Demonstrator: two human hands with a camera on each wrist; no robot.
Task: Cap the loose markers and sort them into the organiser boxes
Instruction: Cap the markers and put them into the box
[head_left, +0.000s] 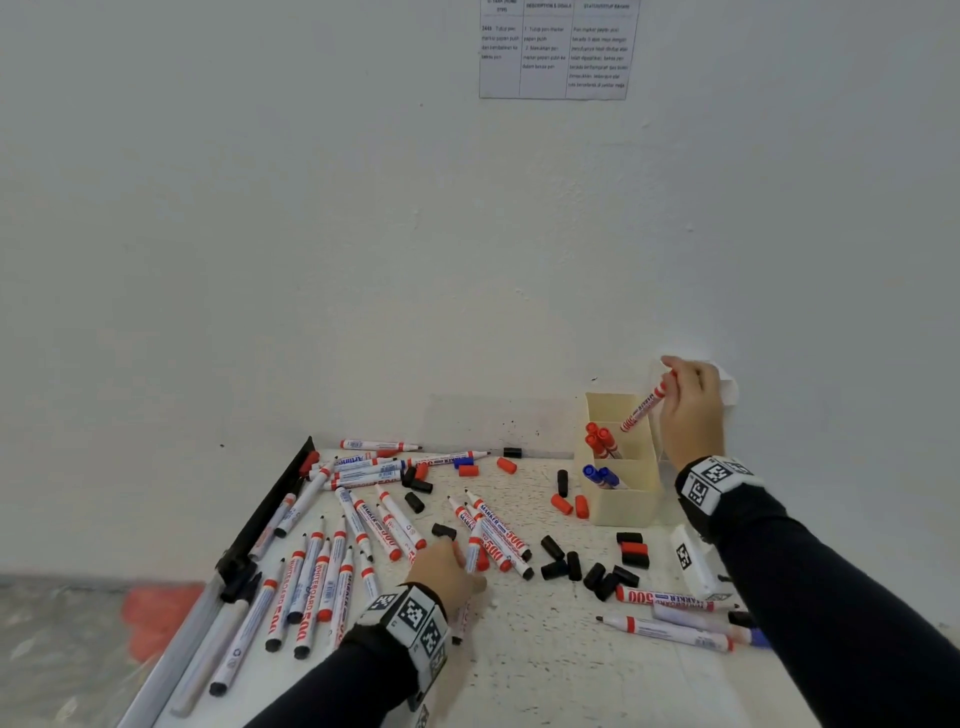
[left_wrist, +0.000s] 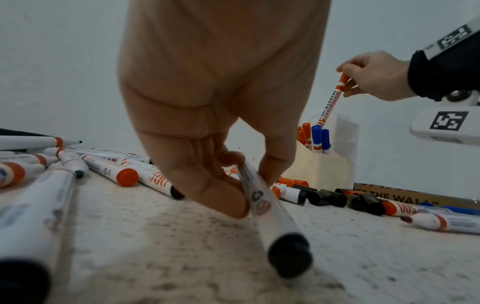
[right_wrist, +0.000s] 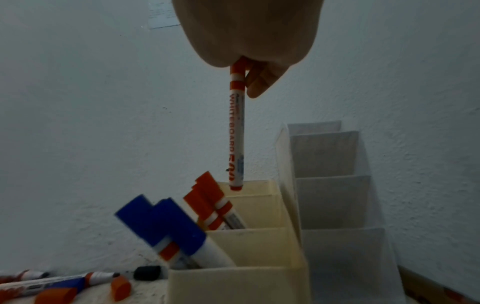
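My right hand (head_left: 691, 405) pinches a red-capped whiteboard marker (head_left: 643, 408) by its cap. The marker (right_wrist: 237, 133) hangs nearly upright, its lower end at the rim of the back compartment of the cream organiser (right_wrist: 233, 286). The middle compartment holds red-capped markers (head_left: 600, 441), the front one blue-capped markers (head_left: 602, 477). My left hand (head_left: 447, 577) is down on the table. Its thumb and fingers pinch a white marker with a black end (left_wrist: 270, 211) that lies on the table. Whether that marker is capped is hidden.
Several uncapped markers (head_left: 322, 582) lie across the left of the table, beside a black rail (head_left: 270, 514). Loose black caps (head_left: 587, 569) and red caps (head_left: 569, 505) lie before the organiser. A clear organiser (right_wrist: 335, 201) stands to its right against the wall.
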